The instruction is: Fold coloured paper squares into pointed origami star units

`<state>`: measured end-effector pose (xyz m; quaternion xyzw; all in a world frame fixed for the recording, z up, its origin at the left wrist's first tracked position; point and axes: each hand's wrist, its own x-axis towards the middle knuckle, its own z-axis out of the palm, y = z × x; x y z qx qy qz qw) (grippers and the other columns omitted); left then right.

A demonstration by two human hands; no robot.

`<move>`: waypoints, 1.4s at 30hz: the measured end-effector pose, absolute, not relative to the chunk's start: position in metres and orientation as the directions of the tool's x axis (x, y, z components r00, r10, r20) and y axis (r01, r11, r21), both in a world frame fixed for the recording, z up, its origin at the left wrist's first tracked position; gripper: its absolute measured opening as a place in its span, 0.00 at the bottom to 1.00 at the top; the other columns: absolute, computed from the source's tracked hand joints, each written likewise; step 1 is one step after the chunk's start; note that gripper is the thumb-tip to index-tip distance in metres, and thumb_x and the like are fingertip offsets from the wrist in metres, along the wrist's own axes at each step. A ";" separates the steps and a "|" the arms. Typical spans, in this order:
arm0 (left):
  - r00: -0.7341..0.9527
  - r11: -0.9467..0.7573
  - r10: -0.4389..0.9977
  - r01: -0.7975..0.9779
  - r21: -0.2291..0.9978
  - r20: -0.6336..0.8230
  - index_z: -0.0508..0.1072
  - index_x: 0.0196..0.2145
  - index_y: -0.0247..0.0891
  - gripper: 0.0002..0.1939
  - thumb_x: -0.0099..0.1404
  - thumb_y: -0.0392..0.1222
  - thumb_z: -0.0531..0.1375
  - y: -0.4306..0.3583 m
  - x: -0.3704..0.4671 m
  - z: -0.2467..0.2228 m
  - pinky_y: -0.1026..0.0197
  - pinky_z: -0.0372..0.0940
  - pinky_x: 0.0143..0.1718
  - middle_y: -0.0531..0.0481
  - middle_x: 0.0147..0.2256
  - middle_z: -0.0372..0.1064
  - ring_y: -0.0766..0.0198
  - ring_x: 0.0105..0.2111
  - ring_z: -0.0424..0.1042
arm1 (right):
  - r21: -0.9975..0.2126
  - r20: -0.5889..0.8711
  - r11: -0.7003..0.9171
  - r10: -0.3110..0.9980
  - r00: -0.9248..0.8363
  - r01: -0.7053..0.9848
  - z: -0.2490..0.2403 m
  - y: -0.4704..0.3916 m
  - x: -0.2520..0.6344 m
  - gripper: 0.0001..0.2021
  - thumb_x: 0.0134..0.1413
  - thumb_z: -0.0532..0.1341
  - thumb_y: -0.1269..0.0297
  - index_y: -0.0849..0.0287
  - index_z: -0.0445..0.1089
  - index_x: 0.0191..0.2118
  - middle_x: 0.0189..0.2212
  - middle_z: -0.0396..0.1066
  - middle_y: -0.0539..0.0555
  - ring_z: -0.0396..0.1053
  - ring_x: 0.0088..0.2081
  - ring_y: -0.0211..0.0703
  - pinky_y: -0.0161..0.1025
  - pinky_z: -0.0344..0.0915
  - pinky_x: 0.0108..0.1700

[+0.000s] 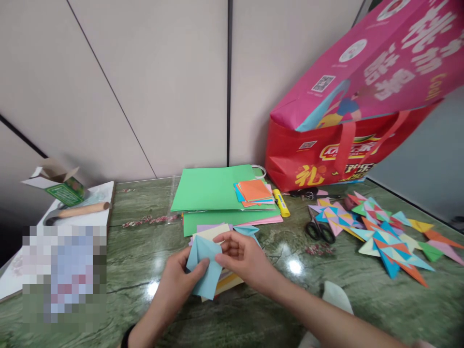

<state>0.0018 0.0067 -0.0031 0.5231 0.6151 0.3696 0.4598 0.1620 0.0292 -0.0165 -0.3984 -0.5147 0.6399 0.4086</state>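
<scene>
A folded light blue paper (208, 278) is held above the table in front of me. My left hand (181, 275) grips its left side, with the thumb lying on the paper's face. My right hand (241, 253) is at its upper right edge, thumb and index finger pinching the corner and the other fingers curled. Under the hands lies a stack of coloured sheets (231, 281), cream, purple and yellow among them. Another light blue folded piece (247, 230) rests just behind my right hand.
Behind are green sheets (212, 188), small orange squares (255, 190) and a yellow glue stick (282, 203). To the right lie black scissors (320, 232), folded paper stars (393, 249) and large bags (308, 159). A hammer (81, 210) and open box (60, 186) are at left.
</scene>
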 end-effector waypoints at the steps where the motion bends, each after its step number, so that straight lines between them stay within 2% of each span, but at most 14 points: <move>1: -0.028 0.183 0.983 0.303 0.935 -0.183 0.74 0.27 0.34 0.11 0.50 0.45 0.62 0.007 0.002 -0.003 0.64 0.62 0.23 0.51 0.21 0.70 0.62 0.23 0.65 | -0.978 -0.096 -0.154 0.929 -0.358 -0.139 -0.017 0.029 0.162 0.16 0.40 0.65 0.63 0.61 0.65 0.36 0.24 0.65 0.47 0.66 0.26 0.34 0.35 0.65 0.31; 6: -0.020 0.148 0.988 0.322 0.935 -0.150 0.73 0.25 0.34 0.11 0.52 0.46 0.61 0.007 0.001 -0.004 0.65 0.60 0.22 0.53 0.21 0.68 0.64 0.22 0.63 | -0.913 -0.157 -0.290 0.899 -0.408 -0.287 -0.018 0.026 0.160 0.19 0.40 0.66 0.54 0.62 0.66 0.35 0.25 0.67 0.49 0.69 0.26 0.37 0.38 0.67 0.32; 11: -0.010 0.110 0.994 0.317 0.942 -0.112 0.71 0.23 0.35 0.10 0.52 0.45 0.61 0.007 0.001 -0.008 0.67 0.58 0.21 0.55 0.18 0.63 0.66 0.20 0.60 | -0.783 -0.264 -0.478 0.835 -0.484 -0.398 -0.011 0.023 0.157 0.22 0.30 0.71 0.57 0.65 0.68 0.32 0.29 0.68 0.52 0.69 0.29 0.38 0.40 0.69 0.34; 14: 0.040 0.086 0.994 0.298 0.951 -0.103 0.72 0.23 0.35 0.12 0.53 0.48 0.61 0.007 0.001 -0.007 0.66 0.59 0.24 0.55 0.20 0.64 0.66 0.22 0.61 | -0.751 -0.299 -0.510 0.829 -0.472 -0.419 -0.010 0.024 0.157 0.22 0.27 0.72 0.60 0.65 0.67 0.30 0.28 0.68 0.51 0.68 0.29 0.37 0.38 0.68 0.34; 18: 0.048 0.023 0.998 0.277 0.961 -0.038 0.70 0.19 0.37 0.19 0.56 0.54 0.57 0.007 0.001 -0.001 0.66 0.56 0.22 0.54 0.19 0.63 0.65 0.21 0.59 | -0.798 -0.302 -0.450 0.874 -0.380 -0.401 -0.014 0.025 0.157 0.21 0.24 0.73 0.61 0.63 0.66 0.28 0.24 0.65 0.46 0.66 0.26 0.33 0.36 0.67 0.33; 21: 0.064 -0.003 0.998 0.274 0.962 -0.015 0.71 0.19 0.38 0.16 0.54 0.52 0.60 0.008 0.001 0.001 0.64 0.61 0.29 0.51 0.22 0.68 0.60 0.27 0.65 | -0.847 -0.258 -0.391 0.895 -0.364 -0.360 -0.017 0.024 0.158 0.21 0.25 0.73 0.62 0.61 0.65 0.28 0.23 0.66 0.46 0.66 0.26 0.34 0.34 0.65 0.33; 23: 0.072 0.027 0.996 0.238 0.971 -0.046 0.73 0.26 0.38 0.11 0.51 0.49 0.63 0.008 0.002 0.001 0.63 0.62 0.34 0.50 0.27 0.71 0.57 0.32 0.67 | -0.880 -0.217 -0.343 0.905 -0.365 -0.329 -0.018 0.023 0.158 0.20 0.27 0.72 0.61 0.61 0.64 0.28 0.23 0.67 0.46 0.67 0.26 0.35 0.34 0.64 0.32; 26: 0.011 0.118 0.993 0.104 0.988 -0.120 0.72 0.34 0.39 0.13 0.51 0.47 0.64 0.007 0.003 0.000 0.64 0.62 0.31 0.52 0.28 0.72 0.60 0.30 0.68 | -0.916 -0.164 -0.269 0.929 -0.333 -0.298 -0.017 0.022 0.157 0.20 0.27 0.72 0.62 0.60 0.63 0.28 0.22 0.66 0.46 0.67 0.26 0.35 0.33 0.64 0.29; 29: -0.011 0.186 0.982 -0.055 0.981 -0.187 0.72 0.32 0.38 0.11 0.52 0.45 0.64 0.006 0.004 0.000 0.66 0.60 0.27 0.55 0.24 0.70 0.65 0.26 0.66 | -0.935 -0.111 -0.207 0.942 -0.316 -0.289 -0.015 0.022 0.156 0.20 0.28 0.72 0.63 0.60 0.64 0.29 0.24 0.67 0.47 0.68 0.27 0.36 0.34 0.66 0.31; 34: 0.160 0.393 0.919 -0.329 0.859 -0.359 0.74 0.28 0.35 0.07 0.55 0.42 0.63 0.009 0.001 0.004 0.67 0.60 0.25 0.54 0.23 0.69 0.68 0.23 0.64 | -0.972 -0.029 -0.087 0.966 -0.256 -0.218 -0.011 0.023 0.158 0.12 0.43 0.64 0.59 0.60 0.66 0.32 0.24 0.67 0.49 0.68 0.27 0.38 0.35 0.67 0.27; 38: 0.231 0.468 0.884 -0.467 0.751 -0.407 0.75 0.27 0.33 0.05 0.53 0.38 0.65 0.011 -0.003 0.003 0.67 0.62 0.28 0.52 0.25 0.70 0.69 0.25 0.65 | -0.988 -0.022 -0.059 0.969 -0.245 -0.144 -0.009 0.022 0.158 0.10 0.40 0.64 0.65 0.61 0.68 0.32 0.28 0.68 0.51 0.66 0.31 0.38 0.33 0.65 0.27; 42: 0.331 0.493 0.868 -0.488 0.720 -0.370 0.75 0.31 0.34 0.03 0.56 0.35 0.63 0.011 -0.004 -0.002 0.66 0.62 0.29 0.50 0.26 0.71 0.67 0.26 0.66 | -0.996 -0.012 -0.036 0.963 -0.269 -0.084 -0.008 0.020 0.157 0.07 0.42 0.61 0.69 0.61 0.69 0.32 0.28 0.69 0.51 0.66 0.30 0.37 0.31 0.64 0.28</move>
